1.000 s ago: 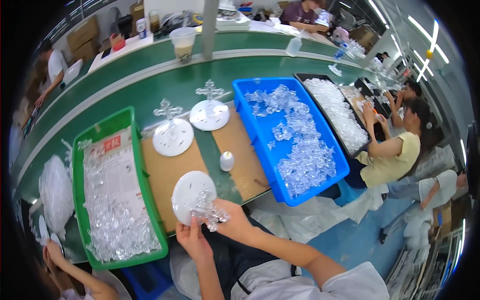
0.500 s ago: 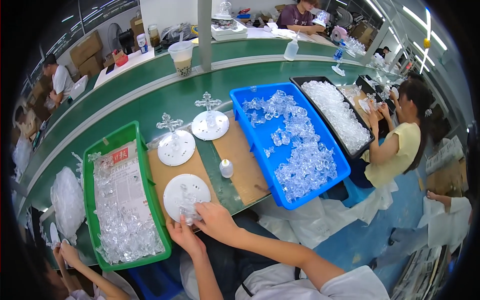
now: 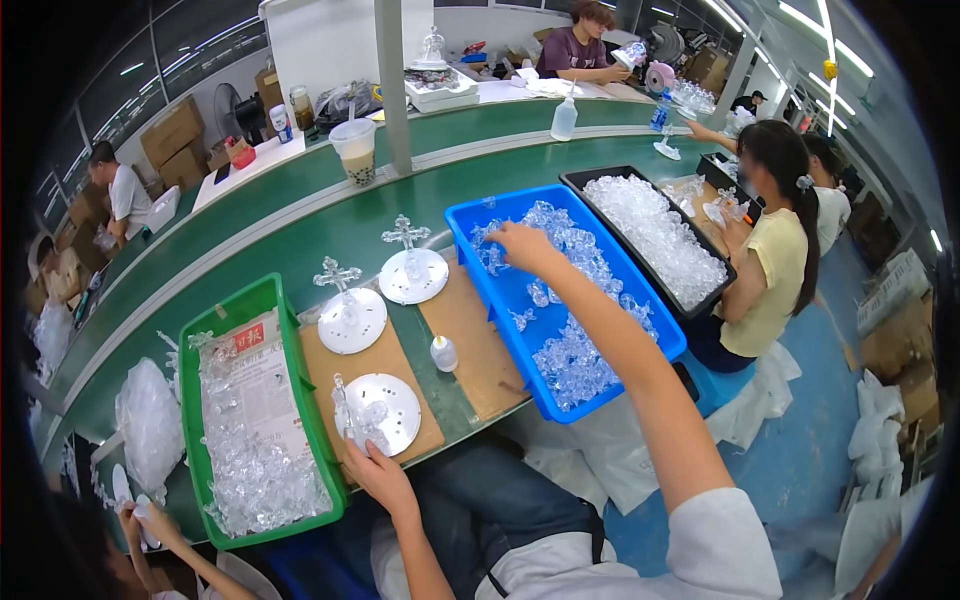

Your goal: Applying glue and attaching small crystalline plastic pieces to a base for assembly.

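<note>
My left hand [image 3: 382,477] is at the near edge of a round white disc [image 3: 402,400], its fingers closed on a clear plastic piece [image 3: 342,402] with ornate edges. Another clear part sits on that disc. My right hand [image 3: 526,246] reaches into the far left part of a blue bin [image 3: 463,235], fingertips pinched together among clear plastic pieces [image 3: 575,370]; what they hold is hidden. Behind the near disc, two more white discs [image 3: 366,335] each carry an upright clear cross [image 3: 405,233]. A small white dropper bottle [image 3: 444,354] stands right of the near disc.
Left is a green bin [image 3: 290,375] lined with newspaper, holding clear parts. Beyond the blue bin stands a black tray [image 3: 728,265] of clear pieces. A drink cup [image 3: 354,155] and a squeeze bottle [image 3: 564,120] stand farther back. A co-worker [image 3: 780,270] sits at the right.
My right hand has left the near disc and moved right and away into the blue bin. My left hand stays by the disc with the clear piece, now tilted up at the disc's left side.
</note>
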The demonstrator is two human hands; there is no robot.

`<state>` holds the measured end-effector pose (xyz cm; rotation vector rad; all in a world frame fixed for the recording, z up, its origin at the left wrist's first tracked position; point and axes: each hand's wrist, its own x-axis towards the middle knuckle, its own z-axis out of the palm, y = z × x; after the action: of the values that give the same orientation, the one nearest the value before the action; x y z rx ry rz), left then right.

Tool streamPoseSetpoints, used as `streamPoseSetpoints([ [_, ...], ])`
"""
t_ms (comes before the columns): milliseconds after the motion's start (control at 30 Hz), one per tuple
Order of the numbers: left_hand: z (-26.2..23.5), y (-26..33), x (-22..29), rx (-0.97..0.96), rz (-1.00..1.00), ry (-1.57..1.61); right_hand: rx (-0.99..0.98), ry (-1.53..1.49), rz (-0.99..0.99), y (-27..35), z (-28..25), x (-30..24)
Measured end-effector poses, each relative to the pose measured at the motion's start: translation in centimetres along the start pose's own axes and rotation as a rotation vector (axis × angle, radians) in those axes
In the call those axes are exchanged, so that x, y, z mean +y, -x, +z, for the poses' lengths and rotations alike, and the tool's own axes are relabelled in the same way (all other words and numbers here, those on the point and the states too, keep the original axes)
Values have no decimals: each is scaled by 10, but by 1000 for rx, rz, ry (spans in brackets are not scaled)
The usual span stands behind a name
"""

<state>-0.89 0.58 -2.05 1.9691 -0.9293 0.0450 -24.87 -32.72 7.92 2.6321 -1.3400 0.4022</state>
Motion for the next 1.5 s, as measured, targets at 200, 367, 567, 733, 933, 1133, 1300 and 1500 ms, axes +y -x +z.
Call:
streamPoseSetpoints([
  [200, -28, 2, 12, -141, -31, -97, -46, -180, 101, 8, 0, 6],
  [367, -37, 6, -1, -73, 36, -79, 123, -606, 235, 71, -117, -84],
  [567, -36, 3, 5, -166, 10, -172, -16, -939, 250, 143, -81, -220],
  [733, -45, 15, 6, -73, 77, -116, -52, -1038, 152, 122, 0, -253],
  [933, -32, 25, 20, -152, 192, 63, -211, -920, -12, 100, -1, -242],
  [1133, -27, 9, 16, -231, 163, -105, -238, -968, 58, 97, 25, -261],
  [1300, 2, 13, 20, -138, 230, 95, -278, -967, 158, 105, 26, -229],
  [1500, 7, 37, 15, -68, 233, -101, -110, -907, 342, 147, 34, -200],
])
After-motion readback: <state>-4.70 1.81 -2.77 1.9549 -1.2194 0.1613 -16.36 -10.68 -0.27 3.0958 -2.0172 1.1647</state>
